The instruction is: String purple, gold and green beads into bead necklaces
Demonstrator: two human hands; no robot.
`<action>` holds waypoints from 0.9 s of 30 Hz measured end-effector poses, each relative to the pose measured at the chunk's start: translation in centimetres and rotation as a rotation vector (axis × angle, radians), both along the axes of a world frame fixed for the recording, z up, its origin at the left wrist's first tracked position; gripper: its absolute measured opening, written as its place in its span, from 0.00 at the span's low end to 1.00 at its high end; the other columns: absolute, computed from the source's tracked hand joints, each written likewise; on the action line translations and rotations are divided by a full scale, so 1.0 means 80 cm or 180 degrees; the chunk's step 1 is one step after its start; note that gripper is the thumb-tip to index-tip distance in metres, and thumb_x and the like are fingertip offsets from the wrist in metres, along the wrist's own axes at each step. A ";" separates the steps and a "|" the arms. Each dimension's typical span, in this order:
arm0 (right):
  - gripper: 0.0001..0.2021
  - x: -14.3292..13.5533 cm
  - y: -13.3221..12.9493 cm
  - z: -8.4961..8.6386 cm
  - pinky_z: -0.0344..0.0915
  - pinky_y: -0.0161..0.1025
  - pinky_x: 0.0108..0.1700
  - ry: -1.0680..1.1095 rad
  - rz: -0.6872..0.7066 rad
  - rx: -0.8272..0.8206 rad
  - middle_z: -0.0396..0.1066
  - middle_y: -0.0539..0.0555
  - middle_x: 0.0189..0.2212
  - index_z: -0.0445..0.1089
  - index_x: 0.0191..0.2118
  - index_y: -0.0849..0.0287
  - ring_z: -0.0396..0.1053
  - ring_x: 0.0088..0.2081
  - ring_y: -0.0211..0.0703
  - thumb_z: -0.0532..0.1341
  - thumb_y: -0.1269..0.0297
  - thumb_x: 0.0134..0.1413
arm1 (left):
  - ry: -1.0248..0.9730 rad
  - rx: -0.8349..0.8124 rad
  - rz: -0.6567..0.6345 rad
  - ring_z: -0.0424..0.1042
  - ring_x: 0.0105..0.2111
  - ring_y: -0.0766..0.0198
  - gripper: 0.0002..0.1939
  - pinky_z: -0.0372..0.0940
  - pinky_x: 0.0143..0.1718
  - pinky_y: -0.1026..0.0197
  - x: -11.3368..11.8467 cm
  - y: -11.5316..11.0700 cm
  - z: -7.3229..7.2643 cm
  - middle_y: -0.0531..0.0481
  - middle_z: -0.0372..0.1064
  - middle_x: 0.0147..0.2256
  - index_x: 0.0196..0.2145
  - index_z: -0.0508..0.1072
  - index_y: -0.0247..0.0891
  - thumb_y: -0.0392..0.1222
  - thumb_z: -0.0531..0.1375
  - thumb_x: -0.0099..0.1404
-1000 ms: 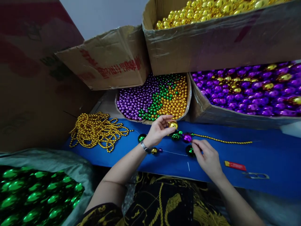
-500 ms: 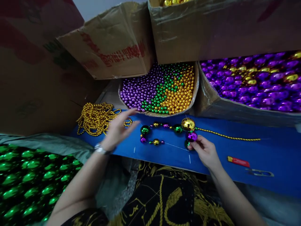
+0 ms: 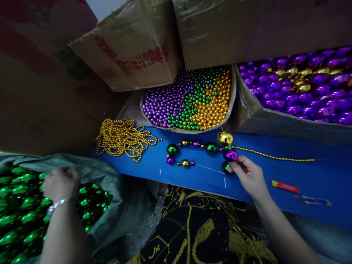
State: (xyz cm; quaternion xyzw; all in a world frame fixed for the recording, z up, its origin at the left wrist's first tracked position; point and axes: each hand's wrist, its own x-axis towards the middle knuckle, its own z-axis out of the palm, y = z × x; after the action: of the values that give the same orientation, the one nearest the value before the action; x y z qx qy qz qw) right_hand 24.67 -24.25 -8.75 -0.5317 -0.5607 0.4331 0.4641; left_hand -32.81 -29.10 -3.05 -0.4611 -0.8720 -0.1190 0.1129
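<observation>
My left hand (image 3: 61,183) is over the sack of large shiny green beads (image 3: 29,202). Its fingers are blurred and partly hidden, so I cannot tell whether they grip a bead. On the blue table, my right hand (image 3: 250,176) pinches the right end of a bead strand (image 3: 211,147), with fingertips at a purple bead (image 3: 230,154) and a green bead (image 3: 226,167). A large gold bead (image 3: 225,138) lies just beyond them. The strand of purple, green and gold beads forms a loop, with bare thread along its near side.
A heap of thin gold bead chains (image 3: 121,139) lies at left. Mixed small beads (image 3: 187,102) fill a carton behind; purple beads (image 3: 297,91) fill another. A twisted gold cord (image 3: 272,154), red lighter (image 3: 285,186) and thread snips (image 3: 312,200) lie on the blue table (image 3: 198,183).
My left hand has swung from above the table, near the gold chains, down and left to the green bead sack. My right hand keeps its hold on the strand.
</observation>
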 end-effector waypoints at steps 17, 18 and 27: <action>0.12 0.000 -0.003 0.017 0.71 0.30 0.30 -0.0209 -0.0192 0.0122 0.72 0.51 0.26 0.72 0.37 0.58 0.72 0.27 0.37 0.62 0.54 0.58 | 0.0526 -0.1028 -0.3536 0.71 0.42 0.52 0.12 0.65 0.36 0.57 0.382 0.298 0.016 0.39 0.72 0.41 0.43 0.73 0.34 0.37 0.52 0.67; 0.12 0.001 -0.003 0.016 0.71 0.31 0.30 -0.0225 -0.0209 0.0105 0.72 0.51 0.26 0.72 0.37 0.58 0.72 0.27 0.37 0.62 0.54 0.58 | 0.0513 -0.0967 -0.3443 0.71 0.42 0.53 0.12 0.65 0.37 0.57 0.379 0.307 0.018 0.39 0.72 0.41 0.43 0.73 0.34 0.37 0.52 0.67; 0.14 0.001 0.006 0.011 0.70 0.29 0.28 -0.0234 -0.0272 -0.0044 0.73 0.51 0.24 0.72 0.37 0.58 0.72 0.26 0.37 0.63 0.52 0.57 | 0.0240 -0.1300 -0.3178 0.72 0.41 0.57 0.13 0.65 0.41 0.59 0.328 0.340 0.037 0.45 0.75 0.42 0.45 0.75 0.39 0.38 0.55 0.64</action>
State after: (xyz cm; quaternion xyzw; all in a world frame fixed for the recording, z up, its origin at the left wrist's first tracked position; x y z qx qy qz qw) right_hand 24.77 -23.73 -7.86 -0.5739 -0.5510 0.3970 0.4576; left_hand -6.54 -1.88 -0.11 -0.8360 -0.5477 0.0304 -0.0181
